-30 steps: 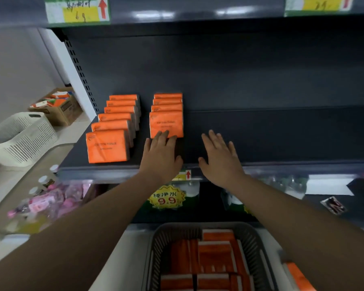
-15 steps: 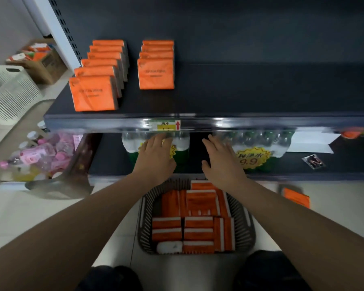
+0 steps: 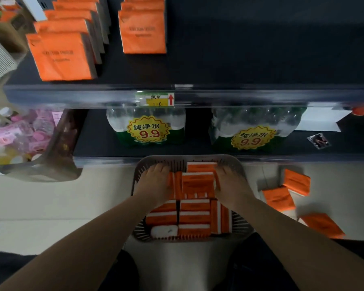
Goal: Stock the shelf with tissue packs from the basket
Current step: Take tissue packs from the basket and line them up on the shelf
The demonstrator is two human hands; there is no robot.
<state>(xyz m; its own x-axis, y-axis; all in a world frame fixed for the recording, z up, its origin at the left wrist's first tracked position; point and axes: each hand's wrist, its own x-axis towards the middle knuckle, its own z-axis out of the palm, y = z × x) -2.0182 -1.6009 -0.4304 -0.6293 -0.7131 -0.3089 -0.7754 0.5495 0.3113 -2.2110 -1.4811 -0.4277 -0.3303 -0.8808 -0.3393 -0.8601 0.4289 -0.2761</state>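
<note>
Left hand (image 3: pixel 153 183) and right hand (image 3: pixel 229 185) are down inside the grey slatted plastic basket (image 3: pixel 177 162), flanking a clump of orange-and-white tissue packs (image 3: pixel 198 182) that stand on edge at its far end, likely to lift several together. Their fingertips are hidden, so I cannot tell whether they grip. Above the basket, the dark metal shelf (image 3: pixel 261 59) has bare room right of two stocked rows (image 3: pixel 61 57).

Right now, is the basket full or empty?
Mostly full: orange tissue packs, packed in rows, cover nearly the whole inside of the basket.
</note>
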